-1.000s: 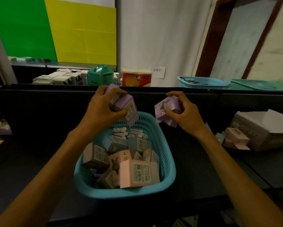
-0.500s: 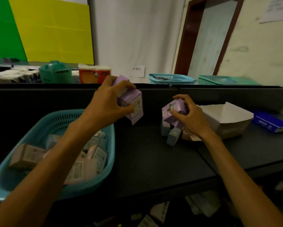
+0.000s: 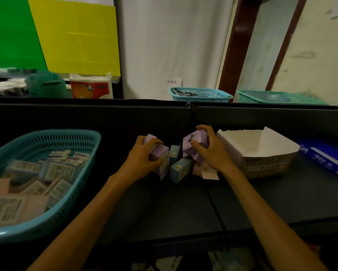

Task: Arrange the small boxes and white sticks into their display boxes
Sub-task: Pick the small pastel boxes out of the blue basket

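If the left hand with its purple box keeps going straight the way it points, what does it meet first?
Probably the light blue boxes standing just right of the left hand and its purple box; depth is unclear, so it might pass in front.

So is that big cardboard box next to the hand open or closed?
Open. The display box beside the right hand has its white flap lifted up, and its pale inside shows.

Both hands grip purple boxes over the desk (image 3: 164, 208): left hand (image 3: 139, 163), right hand (image 3: 213, 153). Blue boxes (image 3: 178, 167) stand between them, beside an open display box (image 3: 262, 159).
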Available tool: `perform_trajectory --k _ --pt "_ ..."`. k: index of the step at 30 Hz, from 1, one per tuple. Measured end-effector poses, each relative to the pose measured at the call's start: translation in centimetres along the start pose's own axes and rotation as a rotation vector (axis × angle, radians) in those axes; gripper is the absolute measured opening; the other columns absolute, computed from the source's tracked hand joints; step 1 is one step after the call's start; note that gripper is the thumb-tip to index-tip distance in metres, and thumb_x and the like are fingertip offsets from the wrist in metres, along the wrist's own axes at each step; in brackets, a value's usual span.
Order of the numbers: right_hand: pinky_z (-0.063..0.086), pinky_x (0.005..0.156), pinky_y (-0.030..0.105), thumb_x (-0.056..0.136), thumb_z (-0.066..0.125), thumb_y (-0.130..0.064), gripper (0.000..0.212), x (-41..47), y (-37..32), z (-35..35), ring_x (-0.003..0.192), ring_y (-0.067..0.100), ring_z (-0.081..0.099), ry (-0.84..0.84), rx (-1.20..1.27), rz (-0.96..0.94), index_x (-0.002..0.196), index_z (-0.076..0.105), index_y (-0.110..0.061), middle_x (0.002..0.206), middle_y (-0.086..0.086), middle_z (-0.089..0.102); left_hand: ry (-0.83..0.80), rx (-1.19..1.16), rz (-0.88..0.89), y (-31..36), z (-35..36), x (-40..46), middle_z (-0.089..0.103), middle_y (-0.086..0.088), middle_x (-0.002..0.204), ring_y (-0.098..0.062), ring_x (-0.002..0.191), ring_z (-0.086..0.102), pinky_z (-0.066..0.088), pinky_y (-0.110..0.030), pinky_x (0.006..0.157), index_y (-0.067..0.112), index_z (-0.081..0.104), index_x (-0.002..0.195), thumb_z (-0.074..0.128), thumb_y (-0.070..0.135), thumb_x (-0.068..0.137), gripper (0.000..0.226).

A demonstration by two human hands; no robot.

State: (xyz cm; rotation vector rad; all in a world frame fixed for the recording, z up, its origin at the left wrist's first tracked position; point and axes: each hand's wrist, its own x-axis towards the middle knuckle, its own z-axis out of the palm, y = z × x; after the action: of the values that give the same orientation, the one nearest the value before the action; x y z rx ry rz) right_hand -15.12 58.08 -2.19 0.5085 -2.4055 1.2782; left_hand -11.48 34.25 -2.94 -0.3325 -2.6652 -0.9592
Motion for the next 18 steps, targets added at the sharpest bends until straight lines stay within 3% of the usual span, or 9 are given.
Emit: perform_trajectory --k 8,11,14,18 --pt "0.048 0.087 0.029 0.091 0.060 -0.028 0.046 2.0 1.9 0.9 0.110 0.020 0.052 0.012 0.001 0.071 0.131 0.038 -0.021 0.128 0.009 0.047 -0.127 -0.074 -0.166 -1.5 3.5 2.9 0.029 -0.004 0.140 -0.022 0.121 0.045 0.046 -0.027 0.086 0.039 0.037 0.134 0.062 0.033 0.087 0.054" --pt "0.043 0.081 0.020 0.093 0.057 -0.033 0.045 2.2 2.5 1.0 0.111 0.020 0.051 0.004 -0.060 0.125 0.131 0.038 -0.021 0.130 0.009 0.045 -0.198 -0.042 -0.206 -2.2 3.8 3.5 0.029 -0.005 0.141 -0.024 0.121 0.046 0.045 -0.034 0.094 0.041 0.034 0.137 0.057 0.043 0.088 0.054" --pt "0.037 0.075 0.012 0.095 0.053 -0.036 0.046 1.9 2.7 1.3 0.112 0.015 0.048 -0.074 -0.147 0.187 0.135 0.037 -0.020 0.136 0.007 0.040 -0.246 0.053 -0.211 -2.8 3.5 3.9 0.026 -0.006 0.148 -0.027 0.130 0.037 0.040 -0.041 0.103 0.044 0.031 0.140 0.053 0.055 0.086 0.058" --pt "0.039 0.092 0.025 0.095 0.052 -0.037 0.049 1.8 2.3 1.1 0.125 0.020 0.044 -0.126 -0.239 0.186 0.138 0.036 -0.021 0.144 0.004 0.037 -0.210 0.190 -0.157 -2.3 3.0 4.2 0.018 -0.005 0.155 -0.027 0.140 0.019 0.028 -0.045 0.110 0.037 0.028 0.144 0.057 0.052 0.085 0.067"
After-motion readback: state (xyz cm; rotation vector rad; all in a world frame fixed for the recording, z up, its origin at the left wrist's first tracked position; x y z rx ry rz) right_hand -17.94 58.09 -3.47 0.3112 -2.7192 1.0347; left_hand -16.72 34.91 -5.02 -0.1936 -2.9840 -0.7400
